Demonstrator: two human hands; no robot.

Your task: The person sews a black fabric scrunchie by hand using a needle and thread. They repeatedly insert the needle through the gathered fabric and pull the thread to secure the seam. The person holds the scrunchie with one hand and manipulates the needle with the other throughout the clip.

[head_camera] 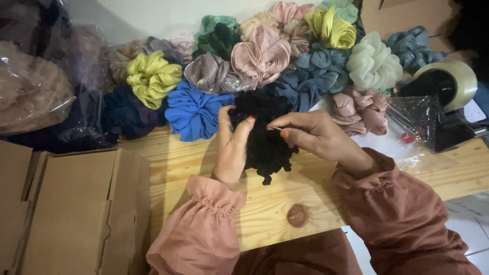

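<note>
Many scrunchies: a colourful heap lay across the table from 10 to 2 o'clock.
Table: pale wood, with a dark knot at 6 o'clock.
Cardboard boxes: brown and flat, they sat at 8 o'clock.
Tape dispenser: black, with a clear roll, it stood at 3 o'clock.
Black scrunchie: it rested in the centre, touching the heap.
Left hand: its fingers were closed on the left edge of the black scrunchie.
Right hand: its thumb and forefinger pinched the scrunchie's right side.
</note>
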